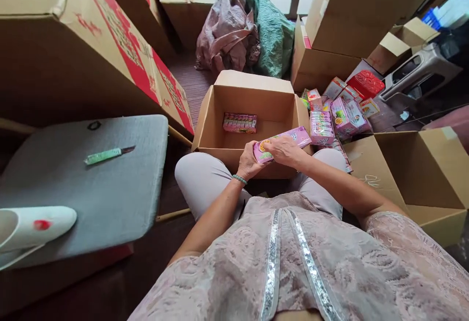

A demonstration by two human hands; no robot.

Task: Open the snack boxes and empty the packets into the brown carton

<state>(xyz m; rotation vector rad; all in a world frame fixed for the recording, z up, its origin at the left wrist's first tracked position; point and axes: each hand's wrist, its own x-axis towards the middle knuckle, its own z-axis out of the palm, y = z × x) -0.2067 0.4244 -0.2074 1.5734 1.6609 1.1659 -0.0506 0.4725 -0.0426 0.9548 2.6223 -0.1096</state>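
Note:
A pink printed packet (301,136), long and flat-sided, is held tilted over the near edge of an open cardboard box (252,79). My left hand (249,160) is closed round its left end. Across its top lies my right hand (284,149), fingers bent against the printed face; whether they grip or only press I cannot tell fully. Inside the box, a pink pack of several small cartons (240,123) rests on the bottom towards the left. Just right of the box, more pink packs (322,125) are piled on the floor.
Left stands a grey padded seat (120,189) with a green-handled knife (110,155) and a white slipper-shaped object (36,225). An open carton (421,174) sits at right. Tall cartons (120,42) flank both sides; a mauve sack (229,30) and green sack (274,32) lie ahead.

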